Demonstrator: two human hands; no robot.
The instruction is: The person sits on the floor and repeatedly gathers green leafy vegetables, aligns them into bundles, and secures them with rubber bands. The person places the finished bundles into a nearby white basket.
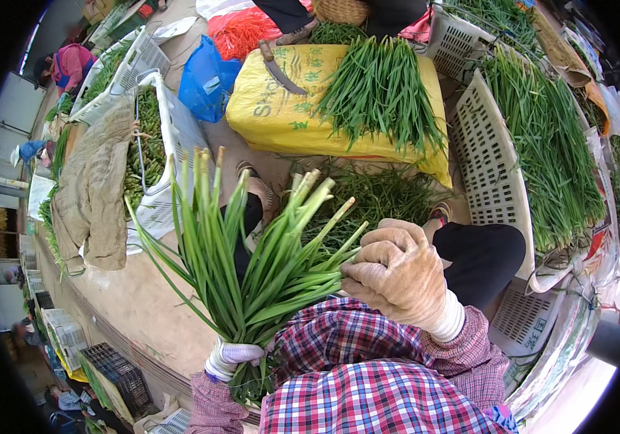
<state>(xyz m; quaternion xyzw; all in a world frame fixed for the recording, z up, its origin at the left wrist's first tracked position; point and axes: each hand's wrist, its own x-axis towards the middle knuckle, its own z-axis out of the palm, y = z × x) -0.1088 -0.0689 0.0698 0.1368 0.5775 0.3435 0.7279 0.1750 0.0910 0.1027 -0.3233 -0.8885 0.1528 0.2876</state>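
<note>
My left hand [235, 359], in a white knit glove, grips a bunch of long green leafy stalks [245, 282] near its leaf end, with the pale cut ends fanned out away from me. At the right side of this bunch is my right hand [391, 271], in a tan-stained glove, its fingers curled at the stalk tips; whether it pinches a stalk I cannot tell. Beyond my hands, a flat-topped yellow woven sack [266, 122] bears a pile of similar green stalks [386, 92] and a curved sickle [282, 76] with a wooden handle.
Loose green trimmings [380, 190] lie on the floor between my feet. A white plastic crate [491, 157] full of stalks stands at right, another white crate [179, 125] with a burlap sack [95, 184] at left. Near it is a blue plastic bag [207, 81]. Other people sit or stoop farther off.
</note>
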